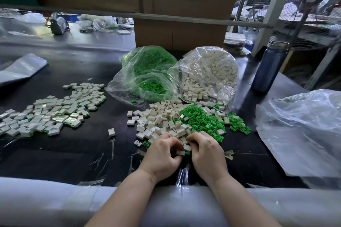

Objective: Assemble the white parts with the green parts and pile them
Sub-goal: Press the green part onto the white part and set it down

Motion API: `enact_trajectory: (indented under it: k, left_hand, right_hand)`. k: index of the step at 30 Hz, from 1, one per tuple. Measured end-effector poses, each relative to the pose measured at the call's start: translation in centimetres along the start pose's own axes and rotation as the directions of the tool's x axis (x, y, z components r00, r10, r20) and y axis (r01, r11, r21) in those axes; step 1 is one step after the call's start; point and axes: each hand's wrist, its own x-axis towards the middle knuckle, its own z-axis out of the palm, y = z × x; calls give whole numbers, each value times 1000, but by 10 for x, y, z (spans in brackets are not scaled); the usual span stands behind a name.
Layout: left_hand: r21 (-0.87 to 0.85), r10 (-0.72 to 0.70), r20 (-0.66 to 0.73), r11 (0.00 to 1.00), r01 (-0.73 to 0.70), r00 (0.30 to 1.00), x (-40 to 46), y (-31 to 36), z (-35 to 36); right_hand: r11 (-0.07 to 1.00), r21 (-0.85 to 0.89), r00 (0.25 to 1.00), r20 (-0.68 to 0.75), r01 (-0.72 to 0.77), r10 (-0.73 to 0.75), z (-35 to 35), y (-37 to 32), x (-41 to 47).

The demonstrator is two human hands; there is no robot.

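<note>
Loose white parts [158, 120] and loose green parts [203, 120] lie heaped together on the black table, just beyond my hands. My left hand [162, 155] and my right hand [206, 153] meet at the heap's near edge, fingers curled. Between the fingertips sit a white part [186, 147] and another white part [180, 152] with a bit of green beside it; which hand pinches which is hard to tell. A wide pile of assembled white-and-green pieces [53, 110] lies at the left.
A clear bag of green parts [147, 75] and a clear bag of white parts [210, 72] lie open behind the heap. A blue bottle [267, 66] stands at the right, a big plastic bag [302, 131] nearer. Cardboard boxes [180, 31] stand behind.
</note>
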Motion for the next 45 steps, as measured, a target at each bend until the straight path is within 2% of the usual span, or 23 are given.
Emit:
enact_trajectory:
  k: [3, 6, 11, 14, 18, 24, 27, 33, 45]
  left_hand:
    - [42, -19, -6, 999, 19, 1000, 3, -1, 2]
    - [30, -60, -34, 998, 61, 998, 8, 0, 2]
    - [7, -82, -5, 997, 83, 997, 20, 3, 1]
    - [-59, -81, -48, 995, 78, 996, 19, 0, 3]
    - [-213, -125, -144, 973, 92, 982, 16, -4, 3]
    - [-371, -169, -139, 922, 107, 976, 12, -5, 1]
    - [-383, -156, -117, 918, 100, 981, 10, -6, 1]
    - [-356, -107, -73, 932, 74, 992, 9, -7, 3]
    - [-302, -79, -103, 952, 44, 992, 8, -6, 6]
  right_hand:
    - [1000, -10, 1000, 24, 14, -14, -2, -3, 2]
    - [1000, -19, 999, 50, 1, 0, -4, -4, 8]
    - [998, -3, 997, 58, -59, 59, -4, -2, 18]
    - [993, 68, 996, 5, -95, 95, -1, -2, 18]
    - [984, 166, 995, -63, -65, 76, 3, -1, 13]
    - [962, 272, 997, -57, -32, 49, 1, 0, 9]
    - [952, 306, 998, -55, -21, 40, -1, 1, 6]
    - [927, 361, 995, 7, -99, 104, -2, 5, 7]
    - [922, 343, 981, 129, -182, 146, 0, 6, 9]
